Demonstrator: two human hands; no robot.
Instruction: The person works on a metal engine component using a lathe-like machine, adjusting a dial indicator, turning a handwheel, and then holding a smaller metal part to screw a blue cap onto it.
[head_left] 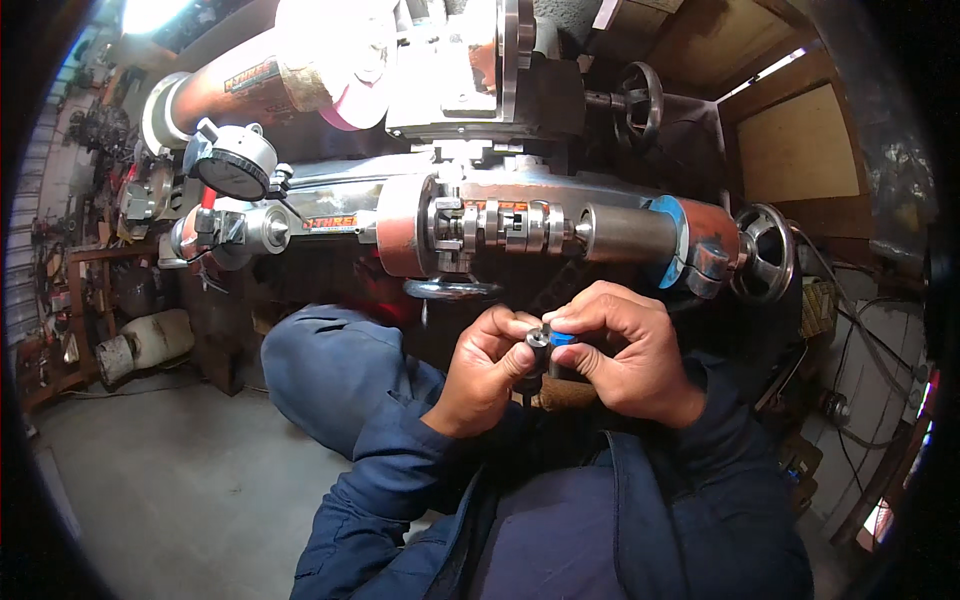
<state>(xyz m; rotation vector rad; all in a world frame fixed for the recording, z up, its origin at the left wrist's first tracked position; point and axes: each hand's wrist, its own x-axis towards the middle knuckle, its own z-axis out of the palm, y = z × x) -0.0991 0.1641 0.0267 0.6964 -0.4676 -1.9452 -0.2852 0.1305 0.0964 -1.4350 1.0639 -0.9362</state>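
Both hands meet in front of my chest. My left hand [482, 372] is closed round a small dark cylindrical metal part [538, 340], its bright round end turned up and a hole in the middle. My right hand [632, 352] pinches a small blue piece [562, 339] between thumb and fingers, right beside the metal part's end. Whether the two pieces touch is hard to make out. Just beyond the hands, a shiny stepped metal shaft [515, 227] lies mounted across a grinding machine, with an orange-brown round head [403, 226] at its left.
A dial gauge [232, 162] is fixed at the machine's left. Handwheels stick out at the right [764, 254], upper right [641, 103] and below the shaft [452, 289]. A grey tailstock barrel [630, 234] flanks the shaft. Concrete floor [180, 465] and a dirty white container [155, 342] lie lower left.
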